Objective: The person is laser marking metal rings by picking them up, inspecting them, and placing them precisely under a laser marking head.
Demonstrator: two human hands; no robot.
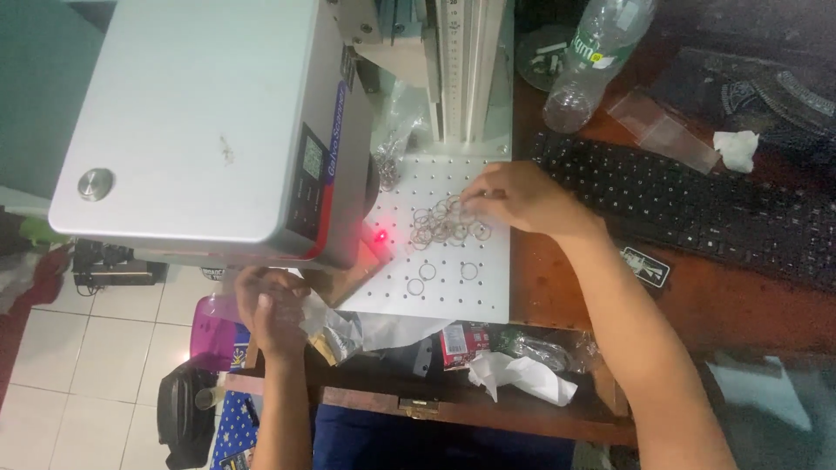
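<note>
Nearest, the left hand [272,306] pinches a clear bag [348,324] at the white plate's [488,287] front edge (mouth kept handy); right hand [520,198] fingertips press on the rings [444,222] heaped mid-plate.

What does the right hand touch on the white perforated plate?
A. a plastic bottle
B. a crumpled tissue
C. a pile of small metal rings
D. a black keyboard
C: the right hand rests its fingers on the pile of small metal rings on the white perforated plate.
</note>
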